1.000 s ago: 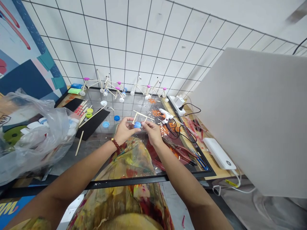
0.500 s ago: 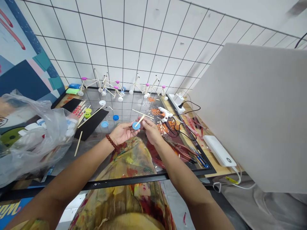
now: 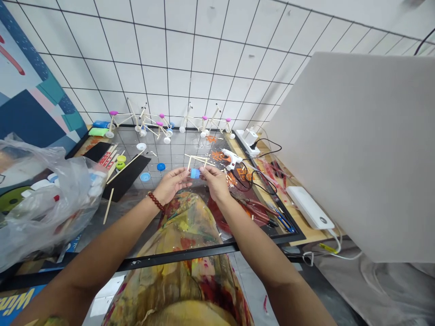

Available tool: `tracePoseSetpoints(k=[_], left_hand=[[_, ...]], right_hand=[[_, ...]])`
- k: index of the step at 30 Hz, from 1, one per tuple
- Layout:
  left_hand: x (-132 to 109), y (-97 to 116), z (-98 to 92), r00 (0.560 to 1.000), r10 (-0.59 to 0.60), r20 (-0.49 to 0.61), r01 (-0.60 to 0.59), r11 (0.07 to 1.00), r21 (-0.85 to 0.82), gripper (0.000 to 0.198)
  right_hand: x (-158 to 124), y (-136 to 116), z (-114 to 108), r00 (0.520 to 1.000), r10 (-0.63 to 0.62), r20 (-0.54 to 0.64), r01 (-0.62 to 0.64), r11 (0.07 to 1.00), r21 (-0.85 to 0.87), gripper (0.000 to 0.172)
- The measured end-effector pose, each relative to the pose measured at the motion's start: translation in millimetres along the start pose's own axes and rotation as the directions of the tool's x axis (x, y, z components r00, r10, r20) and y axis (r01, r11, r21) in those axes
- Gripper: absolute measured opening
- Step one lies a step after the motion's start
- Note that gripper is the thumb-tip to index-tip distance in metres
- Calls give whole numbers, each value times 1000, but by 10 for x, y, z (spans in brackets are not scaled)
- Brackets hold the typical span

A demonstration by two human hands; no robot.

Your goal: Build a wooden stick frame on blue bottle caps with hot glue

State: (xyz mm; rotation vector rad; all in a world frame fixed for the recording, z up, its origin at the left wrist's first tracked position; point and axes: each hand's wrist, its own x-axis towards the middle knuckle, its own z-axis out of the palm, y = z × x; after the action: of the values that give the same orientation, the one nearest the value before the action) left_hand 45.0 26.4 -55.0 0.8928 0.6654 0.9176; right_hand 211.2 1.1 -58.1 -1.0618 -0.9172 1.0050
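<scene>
Pinching blue cap (image 3: 195,173) between left hand (image 3: 172,182), right hand (image 3: 215,181)

A dark red bead bracelet (image 3: 154,201) sits behind the left hand (image 3: 173,183); clothing (image 3: 183,280) is yellow-red patterned.

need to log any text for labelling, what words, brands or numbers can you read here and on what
"Win", yellow letters on the blue sheet at the bottom left, rest cut off.
Orange lettering beside the glue gun: too broken to read.
Red packet of sticks: print too small.
Blue cap: no print seen.
</scene>
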Motion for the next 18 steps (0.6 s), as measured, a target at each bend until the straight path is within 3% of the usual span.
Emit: tracePoseSetpoints(k=[7, 13, 18], left_hand=[[24, 18, 4, 976, 172, -131, -167, 985, 46, 41], [42, 24, -21, 977, 134, -165, -132, 991, 21, 44], [38, -6, -23, 980, 124, -153, -120, 992, 34, 45]], right_hand=[[-25, 49, -12, 996, -22, 81, 31, 992, -121, 31], [-27, 136, 1, 984, 4, 177, 20, 991, -129, 29], [-13, 145, 5, 989, -89, 118, 98, 993, -71, 31]])
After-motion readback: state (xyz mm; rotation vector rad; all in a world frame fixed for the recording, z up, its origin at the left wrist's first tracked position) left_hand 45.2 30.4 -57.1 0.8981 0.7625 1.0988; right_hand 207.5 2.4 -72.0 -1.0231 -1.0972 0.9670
